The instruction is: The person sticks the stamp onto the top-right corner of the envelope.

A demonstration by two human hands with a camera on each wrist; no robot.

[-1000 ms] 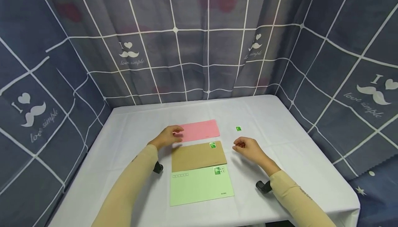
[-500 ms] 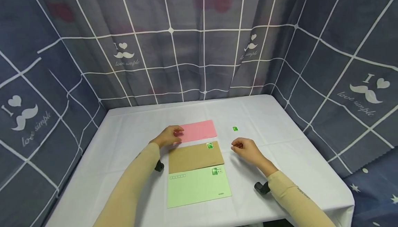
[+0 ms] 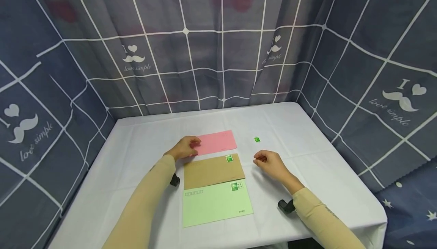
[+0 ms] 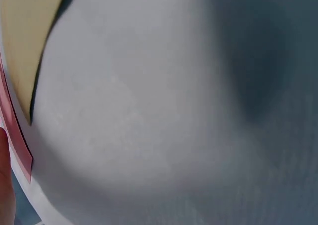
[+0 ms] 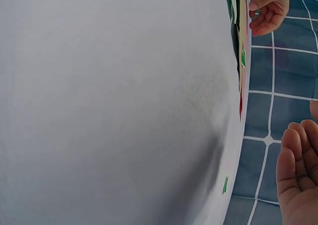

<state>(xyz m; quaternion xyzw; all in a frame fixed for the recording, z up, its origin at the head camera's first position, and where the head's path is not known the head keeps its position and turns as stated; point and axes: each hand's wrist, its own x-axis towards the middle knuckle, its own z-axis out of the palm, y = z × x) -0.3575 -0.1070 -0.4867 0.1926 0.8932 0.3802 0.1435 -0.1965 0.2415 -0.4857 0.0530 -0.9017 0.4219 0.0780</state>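
Note:
My left hand [image 3: 184,147] is at the left end of a pink envelope [image 3: 218,142], its fingers loosely bent over it; I cannot tell whether they touch the paper. Below that lies a brown envelope [image 3: 211,173] with a green stamp [image 3: 229,158] at its upper right. Nearest me is a light green envelope [image 3: 215,207], also bearing a green stamp [image 3: 234,186]. A loose green stamp [image 3: 257,139] lies right of the pink envelope. Just below it hovers my right hand [image 3: 271,163], fingers loosely curled and holding nothing visible. The right wrist view shows the right hand's fingers [image 5: 298,160] above the table.
A white cloth covers the table [image 3: 143,203]. Dark checked curtains [image 3: 205,52] enclose its back and both sides. Black wrist camera mounts [image 3: 286,206] hang beneath the sleeves.
The head view has shifted slightly, so the table and envelopes appear a little further left. Both hands stay almost still, and the envelopes and loose stamp keep their places.

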